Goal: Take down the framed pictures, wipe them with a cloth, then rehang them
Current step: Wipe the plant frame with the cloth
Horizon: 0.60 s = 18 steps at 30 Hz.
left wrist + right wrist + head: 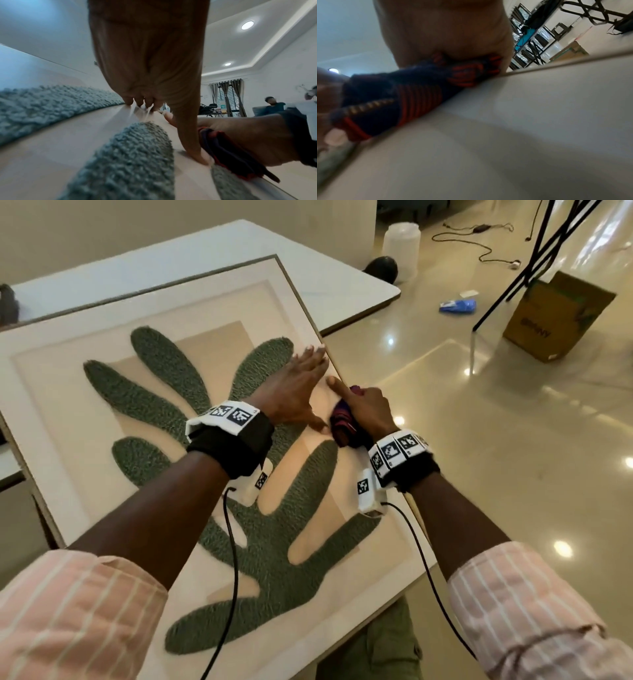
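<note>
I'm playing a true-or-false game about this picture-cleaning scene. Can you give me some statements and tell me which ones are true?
1. The framed picture lies on a white table. True.
2. The right hand holds a yellow sponge. False: it grips a dark blue and red cloth.
3. The left hand presses flat on the picture. True.
4. The picture shows a red flower. False: a green leafy shape.
5. A cardboard box sits on the floor. True.

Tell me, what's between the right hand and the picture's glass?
A folded dark red-striped cloth, gripped by the right hand and lying on the framed picture; clearest in the right wrist view.
</note>
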Available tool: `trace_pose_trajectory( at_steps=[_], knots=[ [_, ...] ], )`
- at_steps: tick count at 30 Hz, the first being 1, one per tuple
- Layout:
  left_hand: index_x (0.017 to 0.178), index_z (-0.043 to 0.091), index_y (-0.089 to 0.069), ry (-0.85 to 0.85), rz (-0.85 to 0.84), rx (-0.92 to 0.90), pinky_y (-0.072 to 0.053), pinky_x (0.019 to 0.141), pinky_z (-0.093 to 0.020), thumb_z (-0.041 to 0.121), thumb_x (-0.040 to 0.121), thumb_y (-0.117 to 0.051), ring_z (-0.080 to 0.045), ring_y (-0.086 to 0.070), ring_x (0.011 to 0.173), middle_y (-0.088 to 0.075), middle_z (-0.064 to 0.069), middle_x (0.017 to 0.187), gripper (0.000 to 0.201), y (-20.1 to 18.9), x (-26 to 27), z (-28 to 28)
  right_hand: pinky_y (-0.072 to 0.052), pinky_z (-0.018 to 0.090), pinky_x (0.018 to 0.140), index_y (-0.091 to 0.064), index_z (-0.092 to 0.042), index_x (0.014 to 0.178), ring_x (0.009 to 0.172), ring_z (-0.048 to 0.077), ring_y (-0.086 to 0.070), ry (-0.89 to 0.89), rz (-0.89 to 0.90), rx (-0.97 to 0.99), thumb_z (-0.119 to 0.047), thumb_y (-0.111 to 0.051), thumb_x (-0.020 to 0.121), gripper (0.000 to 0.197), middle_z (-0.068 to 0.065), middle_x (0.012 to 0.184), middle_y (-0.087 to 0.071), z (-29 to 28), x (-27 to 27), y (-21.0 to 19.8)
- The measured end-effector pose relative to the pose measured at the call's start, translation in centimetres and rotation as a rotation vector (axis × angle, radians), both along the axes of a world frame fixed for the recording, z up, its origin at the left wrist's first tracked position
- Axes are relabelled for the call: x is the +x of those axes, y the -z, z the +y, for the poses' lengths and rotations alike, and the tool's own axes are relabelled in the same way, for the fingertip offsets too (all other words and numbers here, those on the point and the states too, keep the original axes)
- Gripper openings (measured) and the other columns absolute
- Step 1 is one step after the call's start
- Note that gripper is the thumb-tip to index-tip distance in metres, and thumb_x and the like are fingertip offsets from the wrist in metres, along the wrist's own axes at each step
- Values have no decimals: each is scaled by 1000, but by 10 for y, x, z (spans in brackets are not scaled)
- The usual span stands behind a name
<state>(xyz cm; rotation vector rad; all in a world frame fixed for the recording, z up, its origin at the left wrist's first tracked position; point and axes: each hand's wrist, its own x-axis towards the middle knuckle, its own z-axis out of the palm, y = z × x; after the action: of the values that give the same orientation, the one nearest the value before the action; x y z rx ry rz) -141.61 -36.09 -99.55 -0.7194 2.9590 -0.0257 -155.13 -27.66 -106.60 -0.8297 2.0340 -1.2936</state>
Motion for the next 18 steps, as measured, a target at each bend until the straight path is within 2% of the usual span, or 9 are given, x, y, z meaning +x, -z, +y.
trace_pose_trajectory(
  at_steps=[3,5,7,10,13,15,16,17,18],
  knots=[
    [154,2,-2,-26,-51,-69,1,120,-37,69,58,-76,-27,8,149,8,-14,162,139,5,-2,3,-52,41,79,-63,-15,63,77,28,-65,11,19,42,-86,-59,62,71,7,74,-69,17,1,14],
    [154,1,-2,-36,-53,-102,1,120,-37,72,56,-75,-28,7,150,7,-15,162,141,9,-5,8,-48,39,75,-59,-15,60,75,28,-64,-1,18,52,-86,-56,66,71,6,71,-66,18,-2,15],
    [154,0,-4,-46,-20,-109,0,120,-37,71,55,-77,-29,5,150,5,-16,161,142,8,-6,10,-46,36,73,-62,-14,69,79,28,-63,-5,49,60,-90,-49,66,78,6,77,-66,8,-1,6],
    [153,0,-6,-55,1,-99,-3,122,-39,67,57,-79,-29,2,150,2,-18,161,138,8,-7,14,-48,35,76,-62,-11,98,87,23,-62,19,68,11,-91,-46,67,87,5,93,-66,3,2,-2],
    [153,-1,-7,-78,26,-98,-4,123,-39,66,61,-77,-29,1,150,1,-18,161,134,10,-8,15,-46,25,69,-57,-16,111,89,15,-62,-95,-30,-52,-69,-62,79,63,-1,100,-63,34,3,11],
    [152,-2,-7,-99,31,-87,-5,122,-37,67,60,-77,-29,1,150,2,-18,161,135,12,-10,18,-47,22,73,-57,-19,117,91,13,-62,-169,-9,-55,-54,-72,80,53,-4,102,-65,61,0,31],
    [152,-3,-6,-106,32,-76,-5,121,-36,66,59,-78,-28,2,150,2,-17,161,136,12,-11,19,-47,22,75,-58,-20,116,89,11,-62,-168,28,-60,-50,-73,81,49,-5,101,-65,68,0,39],
    [152,-3,-5,-110,32,-62,-5,121,-35,64,58,-80,-28,3,150,3,-17,162,137,12,-13,21,-46,22,74,-62,-20,107,84,9,-61,-143,44,-76,-48,-73,82,39,-6,95,-65,72,-1,44],
    [152,-3,-5,-119,38,-52,-6,121,-35,63,57,-81,-28,3,150,3,-17,162,139,11,-13,22,-44,23,71,-63,-22,92,75,7,-58,-114,45,-90,-47,-71,84,28,-7,84,-64,70,0,43]
  ],
)
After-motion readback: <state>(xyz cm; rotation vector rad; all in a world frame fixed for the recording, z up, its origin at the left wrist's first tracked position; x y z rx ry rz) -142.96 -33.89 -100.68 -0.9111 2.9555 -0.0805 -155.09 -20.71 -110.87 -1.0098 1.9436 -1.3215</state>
